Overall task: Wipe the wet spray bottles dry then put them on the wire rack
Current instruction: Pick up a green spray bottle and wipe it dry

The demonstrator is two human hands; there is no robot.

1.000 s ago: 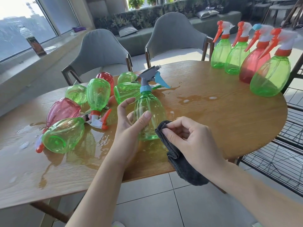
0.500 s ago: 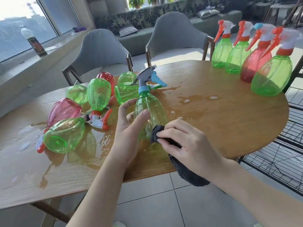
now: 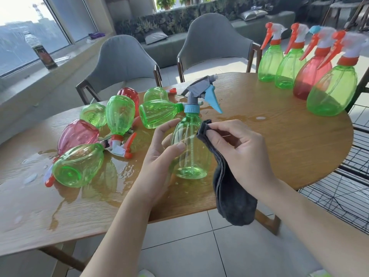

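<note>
A green spray bottle (image 3: pixel 191 154) with a grey head and blue trigger stands upright, held just above the wooden table (image 3: pixel 279 140) near its front edge. My left hand (image 3: pixel 161 154) grips its left side, thumb across the front. My right hand (image 3: pixel 241 150) pinches a dark grey cloth (image 3: pixel 231 196) against the bottle's upper right side; the rest of the cloth hangs below the table edge. Several wet green and red bottles (image 3: pixel 79 168) lie on their sides at the left. The black wire rack (image 3: pixel 343 188) stands at the right, beside the table.
Several upright bottles (image 3: pixel 331 90), green and one red, stand in a row at the table's far right. Water pools (image 3: pixel 65 198) on the left half of the table. Two grey chairs (image 3: pixel 123 62) stand behind it. A dark bottle (image 3: pixel 43 52) sits on the window sill.
The bottle has been lifted slightly and brought closer. My right hand slid the cloth from the bottle's lower side up to its shoulder. My left hand kept its grip.
</note>
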